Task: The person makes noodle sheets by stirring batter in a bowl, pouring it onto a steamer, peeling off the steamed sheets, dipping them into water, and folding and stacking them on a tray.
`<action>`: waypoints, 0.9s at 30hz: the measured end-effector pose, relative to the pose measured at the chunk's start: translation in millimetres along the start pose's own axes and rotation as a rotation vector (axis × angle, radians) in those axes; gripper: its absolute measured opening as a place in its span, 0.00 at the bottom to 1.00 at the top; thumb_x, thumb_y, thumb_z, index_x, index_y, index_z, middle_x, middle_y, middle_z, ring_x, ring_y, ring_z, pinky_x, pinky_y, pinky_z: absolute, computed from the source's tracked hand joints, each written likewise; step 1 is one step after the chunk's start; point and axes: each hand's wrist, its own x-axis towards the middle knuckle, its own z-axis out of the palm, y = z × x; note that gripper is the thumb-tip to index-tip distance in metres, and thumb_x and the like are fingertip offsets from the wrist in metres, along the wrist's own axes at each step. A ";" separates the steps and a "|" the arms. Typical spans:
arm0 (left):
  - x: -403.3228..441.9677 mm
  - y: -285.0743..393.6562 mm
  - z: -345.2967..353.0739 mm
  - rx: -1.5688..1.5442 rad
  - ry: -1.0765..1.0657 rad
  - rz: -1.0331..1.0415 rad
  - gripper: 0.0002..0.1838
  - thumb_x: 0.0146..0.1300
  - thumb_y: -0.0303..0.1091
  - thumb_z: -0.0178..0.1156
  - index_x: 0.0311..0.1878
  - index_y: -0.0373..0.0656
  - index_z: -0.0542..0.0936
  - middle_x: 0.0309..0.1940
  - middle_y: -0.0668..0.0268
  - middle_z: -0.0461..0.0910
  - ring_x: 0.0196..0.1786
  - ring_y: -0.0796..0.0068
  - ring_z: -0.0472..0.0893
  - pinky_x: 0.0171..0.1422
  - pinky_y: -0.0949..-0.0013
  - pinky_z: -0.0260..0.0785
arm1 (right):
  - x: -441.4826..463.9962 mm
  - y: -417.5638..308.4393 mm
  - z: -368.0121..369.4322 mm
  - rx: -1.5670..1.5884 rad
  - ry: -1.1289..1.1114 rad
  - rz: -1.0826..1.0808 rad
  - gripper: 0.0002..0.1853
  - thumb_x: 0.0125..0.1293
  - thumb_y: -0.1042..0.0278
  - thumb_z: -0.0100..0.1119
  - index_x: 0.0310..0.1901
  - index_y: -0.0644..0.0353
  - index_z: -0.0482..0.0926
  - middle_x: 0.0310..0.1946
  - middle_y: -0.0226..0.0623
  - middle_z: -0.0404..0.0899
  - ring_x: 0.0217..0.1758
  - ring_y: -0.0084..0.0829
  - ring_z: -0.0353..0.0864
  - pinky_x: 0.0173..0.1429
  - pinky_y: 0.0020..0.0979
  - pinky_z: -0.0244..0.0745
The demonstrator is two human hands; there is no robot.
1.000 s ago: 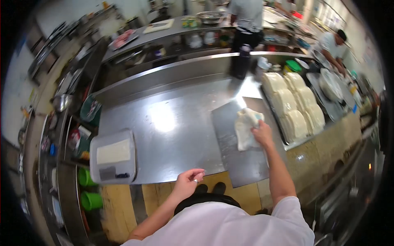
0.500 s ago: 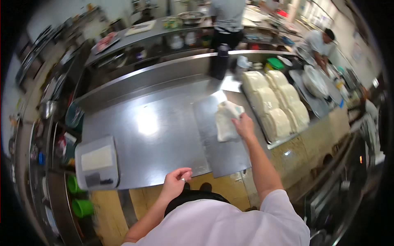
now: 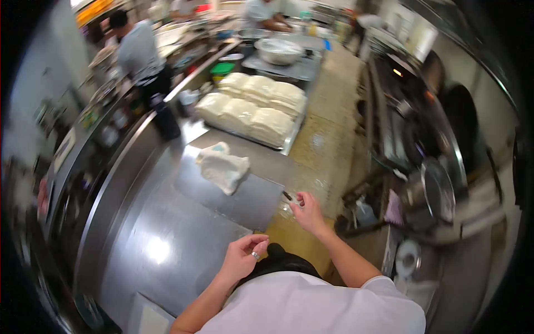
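A crumpled white cloth lies on the steel worktable, apart from both hands. My right hand is off the table's near right edge, fingers loosely bent and apart, with nothing visible in them. Close to its fingertips, a small dark piece shows at the table edge; what it is I cannot make out. In front of my waist is my left hand, a ring on one finger. Its fingers are half curled, and I see nothing held.
Stacked white blocks of wrapped sheets fill a metal tray beyond the cloth. A white bowl stands behind. One person is at the back left, another farther back. Cooking equipment lines the right.
My right hand has let go of the white cloth and moved back to the table's near edge. The view has swung right. My left hand stays near my waist.
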 end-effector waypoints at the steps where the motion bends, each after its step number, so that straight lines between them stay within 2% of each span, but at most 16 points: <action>1: -2.6 5.3 1.1 0.034 -0.082 0.000 0.13 0.75 0.30 0.63 0.56 0.33 0.83 0.48 0.62 0.87 0.48 0.76 0.84 0.57 0.70 0.77 | -29.1 -2.0 -10.5 -0.002 0.029 0.048 0.21 0.65 0.62 0.69 0.55 0.64 0.78 0.46 0.46 0.81 0.47 0.45 0.83 0.52 0.42 0.79; 4: -7.5 2.9 8.4 0.107 -0.286 -0.007 0.12 0.73 0.30 0.65 0.54 0.33 0.84 0.46 0.64 0.88 0.47 0.77 0.84 0.56 0.71 0.77 | -114.7 1.9 -28.8 -0.089 0.136 0.199 0.22 0.66 0.60 0.68 0.56 0.65 0.78 0.47 0.46 0.81 0.47 0.45 0.83 0.53 0.42 0.79; 5: -8.3 -0.8 15.1 0.132 -0.341 0.011 0.12 0.73 0.30 0.65 0.54 0.33 0.84 0.46 0.64 0.88 0.47 0.77 0.85 0.56 0.71 0.77 | -141.4 2.7 -33.7 -0.116 0.209 0.179 0.22 0.65 0.64 0.69 0.55 0.66 0.77 0.45 0.45 0.82 0.44 0.40 0.83 0.50 0.38 0.80; 9: -22.5 -28.2 49.6 0.182 -0.561 0.028 0.11 0.73 0.31 0.66 0.53 0.34 0.86 0.43 0.64 0.89 0.44 0.78 0.85 0.52 0.71 0.78 | -224.4 -25.5 -70.9 -0.157 0.304 0.361 0.23 0.67 0.62 0.68 0.57 0.66 0.77 0.48 0.47 0.82 0.47 0.42 0.85 0.53 0.40 0.80; 11: -36.1 -27.6 70.7 0.262 -0.665 0.061 0.12 0.72 0.31 0.66 0.53 0.34 0.86 0.42 0.64 0.89 0.42 0.78 0.85 0.51 0.72 0.78 | -248.5 -45.8 -90.7 -0.187 0.363 0.355 0.23 0.67 0.62 0.67 0.58 0.66 0.77 0.49 0.48 0.82 0.48 0.44 0.85 0.54 0.41 0.80; 14: -61.4 -24.4 102.0 0.321 -0.834 0.019 0.12 0.74 0.31 0.64 0.53 0.32 0.85 0.44 0.62 0.88 0.45 0.75 0.85 0.55 0.70 0.78 | -266.8 -73.7 -122.3 -0.211 0.406 0.304 0.22 0.68 0.63 0.65 0.59 0.66 0.77 0.50 0.48 0.82 0.50 0.48 0.84 0.55 0.43 0.79; 19: -102.4 -32.1 149.5 0.364 -1.017 0.024 0.12 0.75 0.30 0.64 0.52 0.30 0.84 0.45 0.61 0.88 0.46 0.75 0.85 0.55 0.69 0.78 | -288.9 -124.4 -165.4 -0.266 0.471 0.085 0.21 0.69 0.63 0.63 0.59 0.65 0.78 0.48 0.48 0.81 0.49 0.51 0.83 0.55 0.46 0.78; 22: -124.4 -41.5 176.2 0.355 -1.083 0.057 0.12 0.74 0.30 0.64 0.53 0.31 0.84 0.43 0.63 0.89 0.44 0.78 0.85 0.53 0.71 0.77 | -342.4 -144.6 -193.3 -0.165 0.432 0.166 0.18 0.68 0.63 0.65 0.55 0.65 0.81 0.43 0.45 0.82 0.43 0.43 0.84 0.49 0.41 0.79; 25: -148.5 -63.6 206.9 0.334 -1.138 0.062 0.13 0.74 0.31 0.65 0.53 0.31 0.85 0.42 0.64 0.89 0.43 0.79 0.84 0.52 0.72 0.77 | -425.0 -158.0 -224.2 0.120 0.342 0.225 0.19 0.66 0.59 0.68 0.51 0.65 0.83 0.39 0.39 0.82 0.37 0.34 0.81 0.44 0.34 0.77; 27: -171.5 -67.7 224.7 0.331 -1.164 0.038 0.13 0.74 0.31 0.65 0.53 0.31 0.85 0.42 0.64 0.89 0.43 0.79 0.84 0.52 0.72 0.77 | -486.0 -164.1 -231.9 0.458 0.272 0.209 0.20 0.65 0.55 0.71 0.48 0.64 0.84 0.36 0.32 0.82 0.32 0.27 0.77 0.40 0.28 0.75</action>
